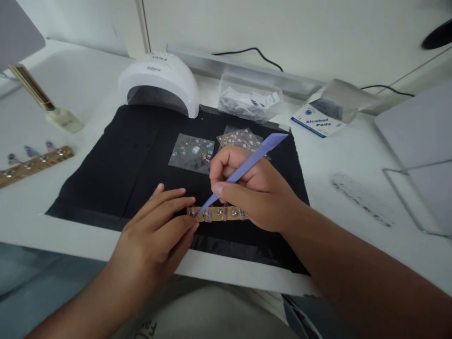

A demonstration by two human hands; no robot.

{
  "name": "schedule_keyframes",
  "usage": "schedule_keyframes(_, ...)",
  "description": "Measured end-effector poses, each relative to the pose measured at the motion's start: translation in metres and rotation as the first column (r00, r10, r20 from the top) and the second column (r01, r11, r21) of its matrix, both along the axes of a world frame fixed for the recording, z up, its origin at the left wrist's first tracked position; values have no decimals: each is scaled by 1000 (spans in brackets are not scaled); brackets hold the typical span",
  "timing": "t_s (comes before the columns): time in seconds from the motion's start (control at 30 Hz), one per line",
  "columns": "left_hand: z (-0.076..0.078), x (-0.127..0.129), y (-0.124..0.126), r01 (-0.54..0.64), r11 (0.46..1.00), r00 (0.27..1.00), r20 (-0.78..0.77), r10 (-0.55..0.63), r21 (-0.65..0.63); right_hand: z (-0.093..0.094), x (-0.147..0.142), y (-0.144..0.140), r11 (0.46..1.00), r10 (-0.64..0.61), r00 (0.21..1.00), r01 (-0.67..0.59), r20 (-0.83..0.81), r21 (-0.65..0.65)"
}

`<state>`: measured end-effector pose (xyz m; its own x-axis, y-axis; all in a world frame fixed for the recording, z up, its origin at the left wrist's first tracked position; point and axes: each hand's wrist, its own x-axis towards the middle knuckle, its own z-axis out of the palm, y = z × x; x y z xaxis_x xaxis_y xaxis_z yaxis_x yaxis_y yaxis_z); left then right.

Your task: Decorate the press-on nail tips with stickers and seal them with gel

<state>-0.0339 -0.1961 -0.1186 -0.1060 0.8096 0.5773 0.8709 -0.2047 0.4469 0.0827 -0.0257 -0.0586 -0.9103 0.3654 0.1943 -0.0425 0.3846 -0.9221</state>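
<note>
Right grip (247, 186) clamped on the purple stick (243, 170), left hand (160, 226) pinching the nail strip (221, 213); hard prodding could pop a tip loose.

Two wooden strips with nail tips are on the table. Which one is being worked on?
The wooden strip on the black mat, touched by both hands; the other strip lies untouched at far left.

Bare forearms, no sleeves, short unpainted nails, pale printed top
</note>
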Motion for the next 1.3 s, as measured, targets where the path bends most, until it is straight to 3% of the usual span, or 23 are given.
schedule_keyframes(0.4,2,0,1,-22,1000,1000,11,22,-1,4,9,8,979,-149,989,145,-21,-146)
schedule_keyframes(0.83,1,0,2,-25,999,1000,-7,25,-20,5,20,16,970,-205,976,193,-72,-148)
schedule_keyframes(1.03,0,-1,1,-18,1000,1000,-6,18,-3,2,26,39,922,-362,922,332,-138,-199)
schedule_keyframes(1.3,-1,-1,1,-21,1000,1000,-15,21,-9,1,29,46,912,-395,902,360,-176,-197)
